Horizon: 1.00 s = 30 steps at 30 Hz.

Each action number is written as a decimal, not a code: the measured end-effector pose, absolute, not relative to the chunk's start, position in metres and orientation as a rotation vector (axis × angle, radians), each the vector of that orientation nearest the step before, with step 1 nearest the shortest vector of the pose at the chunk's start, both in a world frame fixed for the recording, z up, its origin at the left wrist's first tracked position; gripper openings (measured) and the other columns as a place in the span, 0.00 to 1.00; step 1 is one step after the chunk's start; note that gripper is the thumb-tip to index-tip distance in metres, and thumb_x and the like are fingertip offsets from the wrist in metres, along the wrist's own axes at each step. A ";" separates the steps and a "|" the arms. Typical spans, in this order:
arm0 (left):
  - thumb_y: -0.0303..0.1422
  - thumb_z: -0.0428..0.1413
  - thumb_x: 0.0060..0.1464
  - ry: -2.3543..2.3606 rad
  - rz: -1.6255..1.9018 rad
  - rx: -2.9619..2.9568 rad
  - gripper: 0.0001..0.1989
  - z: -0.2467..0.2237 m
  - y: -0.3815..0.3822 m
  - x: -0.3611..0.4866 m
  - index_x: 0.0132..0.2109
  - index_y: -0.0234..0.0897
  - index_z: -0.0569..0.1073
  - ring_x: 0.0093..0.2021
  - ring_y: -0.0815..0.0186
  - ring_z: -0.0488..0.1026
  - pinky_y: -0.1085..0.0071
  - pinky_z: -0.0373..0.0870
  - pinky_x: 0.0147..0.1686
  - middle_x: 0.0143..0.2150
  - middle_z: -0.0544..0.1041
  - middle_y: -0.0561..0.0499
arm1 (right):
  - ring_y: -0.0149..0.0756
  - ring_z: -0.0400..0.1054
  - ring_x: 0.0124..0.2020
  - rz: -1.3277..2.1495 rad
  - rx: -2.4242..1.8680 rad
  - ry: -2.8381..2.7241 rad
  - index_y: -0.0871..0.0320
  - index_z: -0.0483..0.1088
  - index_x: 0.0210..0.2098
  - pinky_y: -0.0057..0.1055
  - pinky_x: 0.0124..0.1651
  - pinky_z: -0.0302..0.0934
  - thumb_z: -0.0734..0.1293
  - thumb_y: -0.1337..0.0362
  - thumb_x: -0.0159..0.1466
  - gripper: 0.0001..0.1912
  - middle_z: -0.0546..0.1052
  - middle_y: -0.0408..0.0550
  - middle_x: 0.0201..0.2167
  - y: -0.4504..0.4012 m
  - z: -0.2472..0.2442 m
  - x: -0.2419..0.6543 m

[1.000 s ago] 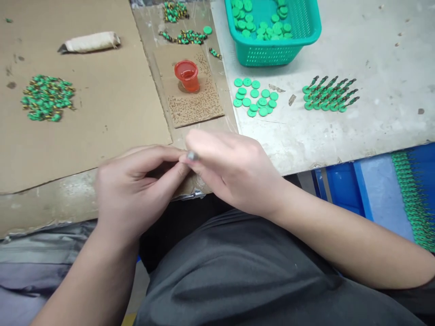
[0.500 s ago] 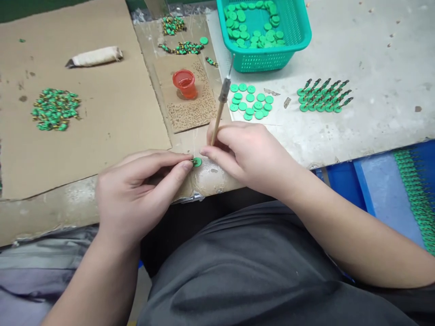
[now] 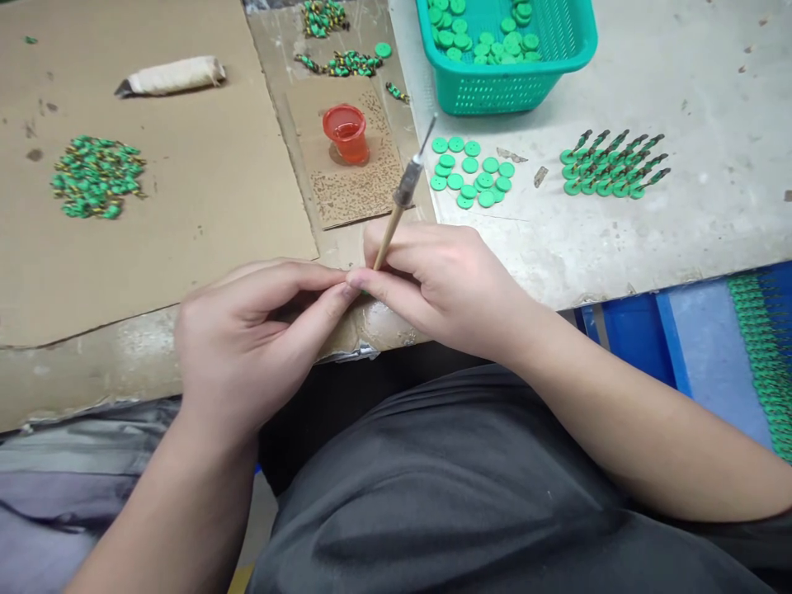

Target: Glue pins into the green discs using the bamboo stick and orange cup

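My left hand (image 3: 260,330) is closed, thumb and forefinger pinched at the table's front edge. Between the fingertips is a small piece with a green button-like disc (image 3: 365,293), of which only a sliver shows. My right hand (image 3: 445,280) is closed around a needle tool (image 3: 405,186) with a wooden handle and a thin metal tip pointing up and away. The right thumb and fingertips meet the left fingertips at the disc and cover most of it. Beyond the hands, loose green discs (image 3: 487,199) lie on the table.
A red cup (image 3: 351,147) of liquid stands on cardboard. Small green-and-gold pieces (image 3: 99,177) lie heaped at left, near a cloth-wrapped stick (image 3: 176,77). A green basket (image 3: 513,87) holds discs. Discs with dark upright pieces (image 3: 610,169) stand in rows at right.
My right hand has moved left, so its fingertips now touch my left fingertips and hide most of the green disc. The view has shifted slightly, moving the table items up.
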<state>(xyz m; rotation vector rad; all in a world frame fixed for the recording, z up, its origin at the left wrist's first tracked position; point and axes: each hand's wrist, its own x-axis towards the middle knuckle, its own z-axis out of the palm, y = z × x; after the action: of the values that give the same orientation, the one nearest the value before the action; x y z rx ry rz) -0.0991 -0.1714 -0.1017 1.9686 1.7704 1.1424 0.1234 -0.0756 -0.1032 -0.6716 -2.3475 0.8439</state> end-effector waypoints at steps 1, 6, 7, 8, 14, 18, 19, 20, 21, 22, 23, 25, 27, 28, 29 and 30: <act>0.37 0.72 0.74 1.770 1.141 1.967 0.04 -0.101 -0.171 -0.099 0.46 0.49 0.93 0.43 0.70 0.90 0.75 0.83 0.47 0.44 0.94 0.58 | 0.46 0.81 0.43 0.854 -0.689 -2.362 0.47 0.82 0.47 0.42 0.56 0.77 0.68 0.51 0.89 0.15 0.84 0.45 0.39 -0.075 -0.102 0.123; 0.39 0.72 0.73 1.808 1.126 1.939 0.05 -0.102 -0.173 -0.099 0.45 0.49 0.93 0.43 0.66 0.91 0.72 0.84 0.47 0.43 0.94 0.57 | 0.44 0.81 0.44 0.849 -0.702 -2.382 0.48 0.81 0.47 0.39 0.57 0.76 0.68 0.52 0.89 0.15 0.85 0.45 0.40 -0.076 -0.101 0.122; 0.39 0.71 0.73 1.815 1.124 1.937 0.06 -0.102 -0.173 -0.099 0.45 0.49 0.93 0.43 0.65 0.91 0.72 0.84 0.47 0.43 0.94 0.57 | 0.44 0.81 0.44 0.841 -0.686 -2.371 0.48 0.81 0.48 0.40 0.57 0.76 0.68 0.52 0.89 0.15 0.85 0.45 0.40 -0.077 -0.102 0.122; 0.39 0.71 0.73 1.818 1.118 1.938 0.06 -0.102 -0.173 -0.099 0.45 0.50 0.93 0.44 0.65 0.91 0.71 0.84 0.48 0.44 0.94 0.56 | 0.44 0.81 0.44 0.833 -0.670 -2.360 0.49 0.82 0.49 0.40 0.56 0.76 0.68 0.52 0.89 0.14 0.85 0.45 0.40 -0.077 -0.103 0.122; 0.38 0.70 0.74 1.760 1.112 1.989 0.07 -0.102 -0.172 -0.100 0.43 0.48 0.92 0.42 0.66 0.91 0.73 0.84 0.47 0.41 0.93 0.57 | 0.43 0.83 0.48 0.781 -0.604 -2.360 0.52 0.81 0.57 0.39 0.58 0.76 0.62 0.57 0.92 0.16 0.86 0.46 0.46 -0.086 -0.106 0.119; 0.34 0.69 0.75 1.688 1.134 1.997 0.07 -0.102 -0.171 -0.101 0.45 0.50 0.92 0.43 0.65 0.92 0.71 0.86 0.49 0.43 0.94 0.58 | 0.45 0.83 0.50 0.768 -0.620 -2.421 0.52 0.79 0.54 0.40 0.60 0.76 0.61 0.60 0.91 0.15 0.87 0.49 0.47 -0.091 -0.105 0.117; 0.34 0.69 0.74 1.685 1.133 1.992 0.07 -0.102 -0.170 -0.102 0.45 0.51 0.92 0.44 0.65 0.92 0.71 0.86 0.50 0.43 0.94 0.58 | 0.45 0.82 0.50 0.768 -0.607 -2.421 0.52 0.79 0.54 0.40 0.60 0.75 0.60 0.60 0.91 0.15 0.87 0.49 0.47 -0.091 -0.105 0.117; 0.34 0.69 0.74 1.685 1.130 1.988 0.07 -0.102 -0.170 -0.102 0.44 0.50 0.92 0.44 0.65 0.92 0.71 0.86 0.50 0.43 0.94 0.58 | 0.44 0.82 0.50 0.774 -0.595 -2.411 0.52 0.79 0.54 0.39 0.60 0.75 0.60 0.61 0.91 0.15 0.87 0.49 0.48 -0.090 -0.106 0.116; 0.34 0.69 0.74 1.687 1.128 1.986 0.07 -0.102 -0.170 -0.102 0.44 0.50 0.92 0.44 0.65 0.92 0.71 0.86 0.50 0.43 0.94 0.57 | 0.43 0.82 0.49 0.784 -0.586 -2.384 0.52 0.78 0.53 0.38 0.59 0.74 0.60 0.61 0.91 0.15 0.87 0.48 0.47 -0.089 -0.106 0.116; 0.34 0.70 0.74 1.689 1.129 1.985 0.06 -0.101 -0.170 -0.103 0.44 0.49 0.92 0.44 0.65 0.92 0.72 0.86 0.50 0.44 0.94 0.57 | 0.42 0.81 0.48 0.799 -0.600 -2.345 0.52 0.78 0.52 0.37 0.58 0.74 0.61 0.61 0.91 0.14 0.86 0.48 0.46 -0.087 -0.107 0.116; 0.34 0.70 0.73 1.688 1.130 1.988 0.06 -0.101 -0.170 -0.103 0.45 0.49 0.92 0.43 0.66 0.92 0.72 0.86 0.50 0.44 0.94 0.57 | 0.41 0.81 0.47 0.818 -0.640 -2.298 0.52 0.77 0.49 0.36 0.56 0.74 0.62 0.61 0.91 0.14 0.86 0.47 0.45 -0.085 -0.108 0.116; 0.35 0.71 0.73 1.691 1.131 1.996 0.05 -0.101 -0.170 -0.104 0.45 0.49 0.92 0.43 0.67 0.91 0.73 0.85 0.50 0.45 0.95 0.56 | 0.40 0.80 0.44 0.845 -0.739 -2.204 0.52 0.74 0.43 0.34 0.53 0.73 0.65 0.59 0.90 0.17 0.84 0.45 0.42 -0.078 -0.109 0.116; 0.35 0.71 0.73 1.699 1.138 2.004 0.04 -0.102 -0.172 -0.103 0.47 0.50 0.93 0.45 0.67 0.92 0.72 0.86 0.52 0.46 0.95 0.56 | 0.39 0.80 0.43 0.860 -0.775 -2.157 0.52 0.72 0.40 0.34 0.51 0.73 0.68 0.57 0.89 0.18 0.83 0.44 0.40 -0.071 -0.110 0.117; 0.34 0.71 0.73 1.709 1.138 2.006 0.05 -0.102 -0.173 -0.103 0.49 0.51 0.93 0.45 0.66 0.92 0.71 0.86 0.52 0.48 0.95 0.56 | 0.39 0.80 0.42 0.872 -0.768 -2.157 0.51 0.72 0.40 0.33 0.51 0.72 0.69 0.58 0.89 0.18 0.83 0.43 0.40 -0.068 -0.111 0.118; 0.34 0.70 0.73 1.723 1.134 2.009 0.06 -0.102 -0.174 -0.102 0.51 0.52 0.93 0.46 0.65 0.91 0.69 0.86 0.52 0.48 0.95 0.55 | 0.38 0.80 0.42 0.886 -0.747 -2.164 0.52 0.72 0.40 0.33 0.50 0.72 0.69 0.58 0.88 0.17 0.83 0.43 0.40 -0.065 -0.111 0.118; 0.33 0.69 0.74 1.741 1.126 2.013 0.08 -0.102 -0.175 -0.101 0.53 0.52 0.93 0.45 0.64 0.91 0.68 0.86 0.50 0.49 0.95 0.55 | 0.38 0.81 0.42 0.897 -0.726 -2.170 0.52 0.72 0.41 0.33 0.50 0.72 0.69 0.59 0.88 0.16 0.83 0.42 0.40 -0.063 -0.112 0.119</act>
<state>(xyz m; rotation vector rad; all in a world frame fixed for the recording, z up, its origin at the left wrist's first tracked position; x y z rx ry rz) -0.1013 -0.1754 -0.1022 2.0135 1.7408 1.1263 0.1190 -0.0629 -0.1123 -0.7256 -2.1697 0.8966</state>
